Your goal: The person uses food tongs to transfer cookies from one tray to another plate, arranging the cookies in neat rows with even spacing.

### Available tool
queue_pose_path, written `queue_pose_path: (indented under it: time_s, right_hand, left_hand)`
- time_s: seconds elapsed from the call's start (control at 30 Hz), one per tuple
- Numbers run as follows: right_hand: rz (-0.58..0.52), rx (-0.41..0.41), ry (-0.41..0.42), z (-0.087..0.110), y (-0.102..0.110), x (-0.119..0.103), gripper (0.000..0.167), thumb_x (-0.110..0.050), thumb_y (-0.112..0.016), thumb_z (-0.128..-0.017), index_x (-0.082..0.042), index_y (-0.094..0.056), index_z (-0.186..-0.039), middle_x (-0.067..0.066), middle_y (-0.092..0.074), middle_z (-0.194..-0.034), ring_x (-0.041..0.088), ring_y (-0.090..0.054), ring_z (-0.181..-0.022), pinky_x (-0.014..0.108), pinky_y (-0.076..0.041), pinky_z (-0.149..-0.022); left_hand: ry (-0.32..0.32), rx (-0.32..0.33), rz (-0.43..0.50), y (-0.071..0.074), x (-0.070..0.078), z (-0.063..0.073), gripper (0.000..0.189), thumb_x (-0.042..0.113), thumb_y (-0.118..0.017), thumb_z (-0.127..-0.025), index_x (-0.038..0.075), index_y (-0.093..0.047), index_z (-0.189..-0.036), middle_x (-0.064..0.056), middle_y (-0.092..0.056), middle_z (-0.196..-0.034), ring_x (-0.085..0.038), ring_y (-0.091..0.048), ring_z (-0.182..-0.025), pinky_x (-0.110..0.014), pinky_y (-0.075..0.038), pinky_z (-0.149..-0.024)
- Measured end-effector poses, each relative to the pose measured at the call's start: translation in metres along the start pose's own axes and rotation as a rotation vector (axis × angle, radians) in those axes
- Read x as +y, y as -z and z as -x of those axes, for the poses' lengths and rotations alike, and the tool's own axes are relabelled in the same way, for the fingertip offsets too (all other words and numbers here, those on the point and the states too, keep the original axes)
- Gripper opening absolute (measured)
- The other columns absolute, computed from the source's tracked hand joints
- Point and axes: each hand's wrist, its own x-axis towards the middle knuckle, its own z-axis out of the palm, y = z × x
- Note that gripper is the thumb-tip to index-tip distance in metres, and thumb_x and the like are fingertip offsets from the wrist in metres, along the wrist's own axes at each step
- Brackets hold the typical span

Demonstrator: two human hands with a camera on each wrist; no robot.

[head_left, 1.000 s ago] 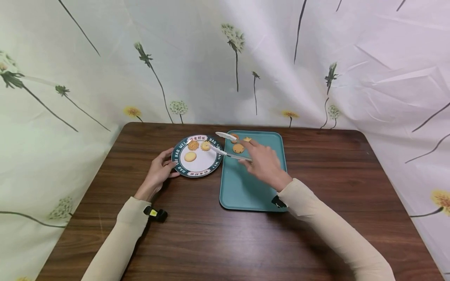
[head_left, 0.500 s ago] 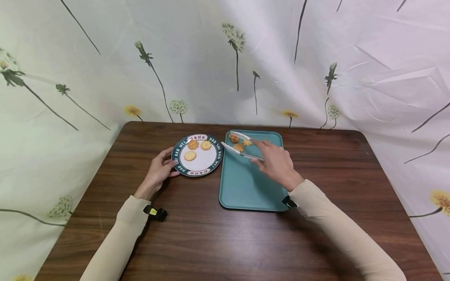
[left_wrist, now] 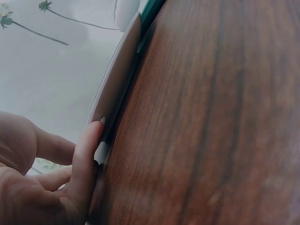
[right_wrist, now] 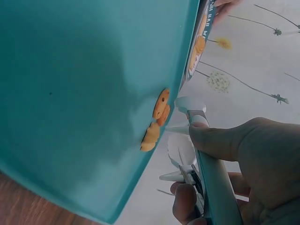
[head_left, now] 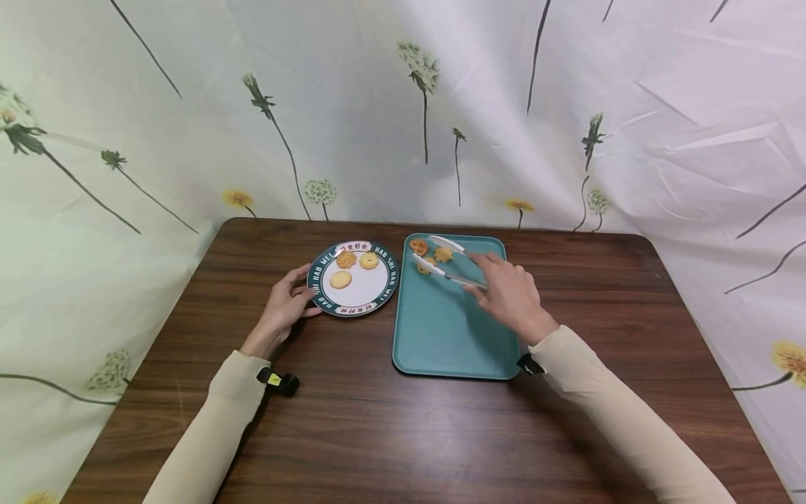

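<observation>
At the left, my left hand (head_left: 285, 306) grips the near-left rim of a round plate (head_left: 368, 297) with a dark green lettered border. Three cookies lie on it: a swirled one (head_left: 345, 260), a smaller piped one (head_left: 369, 261) and a smooth oval one (head_left: 341, 280). My right hand (head_left: 508, 292) holds white-tipped tongs (head_left: 432, 265), their arms spread, above the far end of a teal tray (head_left: 434, 343). Beneath the tips are a pretzel-shaped cookie (head_left: 418, 246), a flower-shaped cookie (head_left: 443, 255) and a dotted round cookie (right_wrist: 161, 103). Nothing sits between the tong tips in the right wrist view.
The brown wooden table (head_left: 352, 420) carries both plate and tray, which stand side by side with the plate's right rim close to the tray's edge. A pale curtain (head_left: 365, 126) printed with dandelions hangs right behind the table's far edge.
The tongs have let go of the piped cookie on the plate. My right hand has drawn them rightward over the tray's cookies. The left hand and plate stay put.
</observation>
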Motion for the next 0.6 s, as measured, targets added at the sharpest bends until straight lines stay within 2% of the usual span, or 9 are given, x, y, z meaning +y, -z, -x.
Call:
queue_pose_path:
  time_s: [0.2, 0.6]
  right_hand:
    - [-0.012, 0.009, -0.015, 0.003, 0.002, 0.006, 0.063, -0.036, -0.079, -0.093, -0.016, -0.057, -0.149, 0.013, -0.069, -0.127, 0.020, -0.050, -0.052, 0.028, -0.036, -0.036]
    - [-0.037, 0.002, -0.049, 0.007, 0.005, 0.015, 0.063, -0.035, -0.078, -0.094, -0.014, -0.057, -0.150, 0.015, -0.068, -0.132, 0.021, -0.046, -0.047, 0.029, -0.032, -0.034]
  left_hand:
    - [0.004, 0.008, -0.001, -0.001, 0.000, -0.001, 0.064, 0.004, -0.043, -0.109, 0.014, -0.020, -0.168, -0.023, -0.027, -0.167, -0.036, -0.047, -0.137, -0.022, -0.066, -0.083]
    - [-0.005, 0.007, 0.015, -0.001, -0.002, -0.003, 0.064, 0.003, -0.042, -0.109, 0.014, -0.019, -0.168, -0.022, -0.025, -0.169, -0.036, -0.047, -0.138, -0.022, -0.066, -0.083]
